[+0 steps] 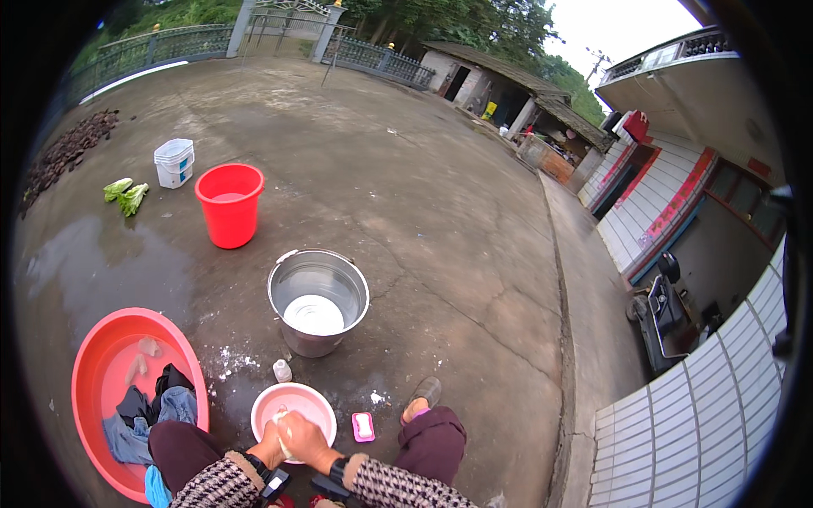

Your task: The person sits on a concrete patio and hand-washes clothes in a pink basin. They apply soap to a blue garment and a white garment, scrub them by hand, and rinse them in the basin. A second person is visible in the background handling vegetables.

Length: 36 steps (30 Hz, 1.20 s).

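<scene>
My left hand (270,443) and my right hand (306,437) are pressed together over a small pink basin (326,407). Both are closed around a pale, wet-looking cloth (285,449), and bits of it show above and between the fingers. Most of the cloth is hidden by the hands. Right of the basin lies a white bar of soap (363,424) in a pink soap dish (364,438). A small white bottle (282,371) stands just behind the basin. To the left, a large red tub (89,406) holds jeans (124,438) and dark clothes (133,405).
A metal bucket (315,345) stands beyond the basin, with a red plastic bucket (228,222) farther back. White stacked pails (174,173) and leafy greens (132,199) are at the far left. A tiled wall (673,406) and a parked scooter (664,317) border the right side.
</scene>
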Available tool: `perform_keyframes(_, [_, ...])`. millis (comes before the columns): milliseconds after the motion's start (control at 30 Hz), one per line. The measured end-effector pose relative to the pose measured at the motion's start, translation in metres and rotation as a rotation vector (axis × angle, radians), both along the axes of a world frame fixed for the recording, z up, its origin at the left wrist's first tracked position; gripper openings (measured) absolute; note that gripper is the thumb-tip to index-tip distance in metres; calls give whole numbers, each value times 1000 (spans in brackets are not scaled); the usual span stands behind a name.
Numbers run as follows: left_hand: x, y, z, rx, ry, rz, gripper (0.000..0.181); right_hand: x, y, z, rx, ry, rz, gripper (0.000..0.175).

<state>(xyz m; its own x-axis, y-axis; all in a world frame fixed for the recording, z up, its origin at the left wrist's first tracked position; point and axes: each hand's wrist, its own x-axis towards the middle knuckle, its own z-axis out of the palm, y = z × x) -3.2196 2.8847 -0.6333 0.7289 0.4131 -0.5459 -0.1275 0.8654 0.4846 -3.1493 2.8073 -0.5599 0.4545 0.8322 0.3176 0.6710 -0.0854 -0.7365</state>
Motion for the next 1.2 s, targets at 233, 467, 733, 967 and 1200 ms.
perform_keyframes(233, [8,9,-34,-64,3,-45,35,7,5,-11,-79,-40,-106,17])
perform_keyframes(467, [8,0,-25,87,-90,-142,32,14,-1,-35,-8,244,-117,15])
perform_keyframes(733, [1,18,42,58,-291,-86,33,73,-5,-54,74,954,-232,17])
perform_keyframes(967, [9,5,21,202,13,-38,31,60,0,-2,275,342,-366,11])
perform_keyframes(1200, [-7,4,1,-76,-54,-33,24,-16,0,1,133,39,35,12])
